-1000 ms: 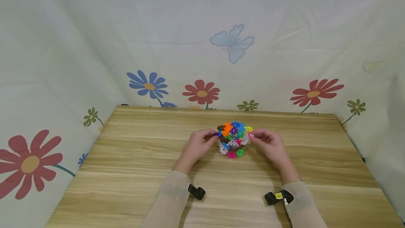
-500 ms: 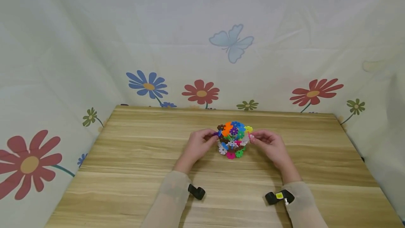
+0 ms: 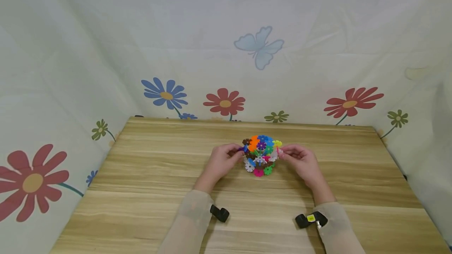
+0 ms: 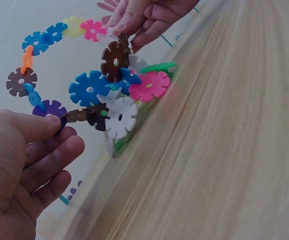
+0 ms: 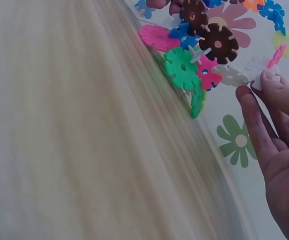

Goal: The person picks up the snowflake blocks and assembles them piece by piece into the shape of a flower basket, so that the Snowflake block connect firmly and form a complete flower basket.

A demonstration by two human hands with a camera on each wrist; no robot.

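A structure of interlocking snowflake discs (image 3: 261, 145) in many colours stands on the wooden table, between both hands. Its discs form a low base with an arched chain rising over it, like a basket with a handle. At its left side, the left hand (image 3: 223, 161) pinches a purple disc (image 4: 47, 108) between thumb and fingers. On the opposite side the right hand (image 3: 304, 164) pinches a white disc (image 5: 259, 67), beside a pink one. White, pink and green discs at the bottom touch the tabletop in the left wrist view. The hands partly cover the discs they hold.
The wooden table (image 3: 155, 160) extends around the structure on all sides. Behind it hangs a pale curtain (image 3: 197, 42) printed with flowers and a butterfly. Each wrist carries a small black camera mount, one on the left sleeve (image 3: 188, 214) and one on the right sleeve (image 3: 339, 224).
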